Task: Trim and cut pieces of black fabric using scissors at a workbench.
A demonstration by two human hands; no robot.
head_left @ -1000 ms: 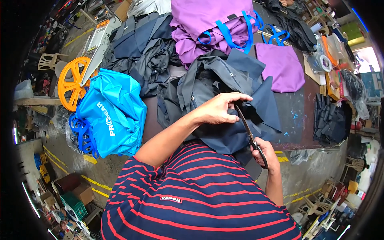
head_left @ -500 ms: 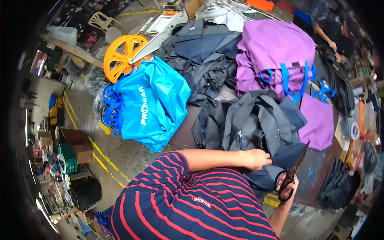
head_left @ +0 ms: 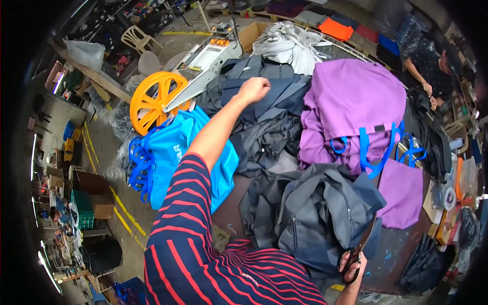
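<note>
One pair of scissors (head_left: 359, 250), black-handled, blades up toward 1 o'clock, sits at 5 o'clock in the view. One grey zippered bag (head_left: 325, 213) lies crumpled just beside the blades, at centre of the table (head_left: 401, 246). One heap of dark navy fabric (head_left: 264, 101) at 12 o'clock. One purple pile (head_left: 356, 101) with blue straps at 1 o'clock; one flat purple bag (head_left: 404, 190) at 3 o'clock. One blue tote (head_left: 168, 157) and one orange spool (head_left: 152, 99) at 10 o'clock.

Left hand (head_left: 254, 89): arm stretched out, fingers curled closed, on the navy fabric. Right hand (head_left: 353, 264): fingers through the scissor loops, clamped.
</note>
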